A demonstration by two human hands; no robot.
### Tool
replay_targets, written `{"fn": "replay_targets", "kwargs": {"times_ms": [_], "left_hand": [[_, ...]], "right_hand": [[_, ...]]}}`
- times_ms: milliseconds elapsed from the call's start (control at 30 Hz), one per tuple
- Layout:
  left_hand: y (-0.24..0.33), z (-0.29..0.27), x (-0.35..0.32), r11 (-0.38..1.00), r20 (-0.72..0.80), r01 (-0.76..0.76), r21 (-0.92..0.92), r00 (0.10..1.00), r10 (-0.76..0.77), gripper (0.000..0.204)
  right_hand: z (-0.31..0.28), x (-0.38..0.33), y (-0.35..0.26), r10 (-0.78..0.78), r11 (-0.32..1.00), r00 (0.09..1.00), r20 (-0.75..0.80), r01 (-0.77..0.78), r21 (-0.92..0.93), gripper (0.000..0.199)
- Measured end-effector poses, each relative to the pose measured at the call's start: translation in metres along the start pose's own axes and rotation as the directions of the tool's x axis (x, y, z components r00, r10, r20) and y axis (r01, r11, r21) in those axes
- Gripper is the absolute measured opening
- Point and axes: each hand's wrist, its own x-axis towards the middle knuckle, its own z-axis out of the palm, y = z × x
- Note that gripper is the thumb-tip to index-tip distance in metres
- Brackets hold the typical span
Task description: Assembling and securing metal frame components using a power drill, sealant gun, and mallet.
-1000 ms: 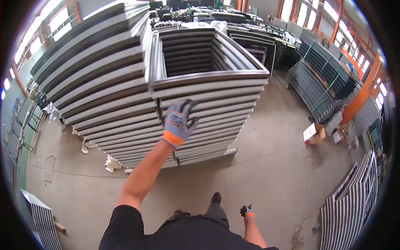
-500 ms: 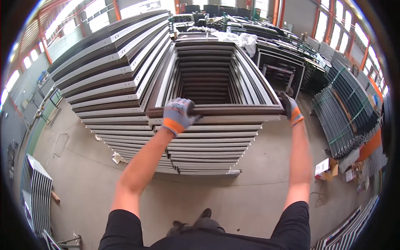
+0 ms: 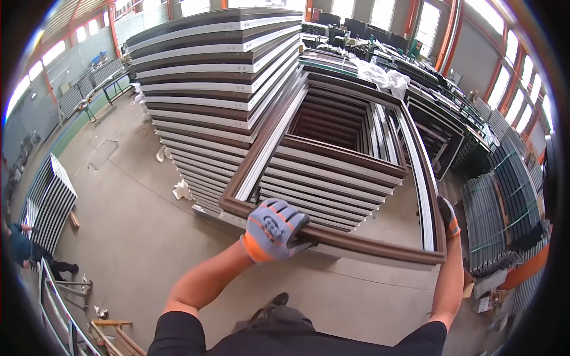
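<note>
A large brown window frame (image 3: 356,178) is held at its near edge, raised and tilted over a stack of frames (image 3: 332,178) on the concrete floor (image 3: 136,237). The left hand (image 3: 274,230), in a grey glove with an orange cuff, is wrapped over the near rail, fingers curled around it. The right hand (image 3: 446,216), gloved the same way, is closed on the frame's near right corner; only part of it is seen behind the rail.

Just to the left, a taller stack of brown and white frames (image 3: 214,89) is set close against the lifted frame's left rail. Scraps of white wrapping (image 3: 181,190) are seen at the foot of that stack. Behind, a white cloth (image 3: 383,74) is draped over further frames. To the right, dark bundled metal grilles (image 3: 504,202) are laid near the right arm, with cardboard boxes (image 3: 487,296) at their near end; what the boxes contain cannot be told. At the far left, a rack of white frames (image 3: 50,202) is stood on edge, and another person (image 3: 29,252) is crouched beside it. A metal rack (image 3: 65,308) is seen at the lower left.
</note>
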Motion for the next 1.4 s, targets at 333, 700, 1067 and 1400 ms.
{"fn": "replay_targets", "kwargs": {"times_ms": [333,700,1067,1400], "left_hand": [[0.082,-0.073,-0.132,0.998,0.13,-0.059,-0.009,0.99,0.06,0.042],[0.182,-0.069,-0.233,0.989,0.467,0.123,0.079,0.872,-0.146,0.04],[0.31,0.019,-0.316,0.806,0.462,0.371,0.461,0.676,-0.575,0.027],[0.459,-0.091,-0.375,0.37,-0.089,0.477,0.797,0.699,-0.71,0.008]], "right_hand": [[0.011,-0.058,0.061,0.039,0.999,0.965,-0.26,-0.036,0.015,0.027],[-0.042,0.012,0.084,0.205,0.978,0.942,-0.265,-0.21,0.009,0.026],[-0.054,-0.014,0.155,0.13,0.99,0.987,-0.096,-0.124,0.071,0.041],[0.113,-0.108,0.16,0.084,0.949,0.975,0.206,-0.141,0.281,0.053]]}}
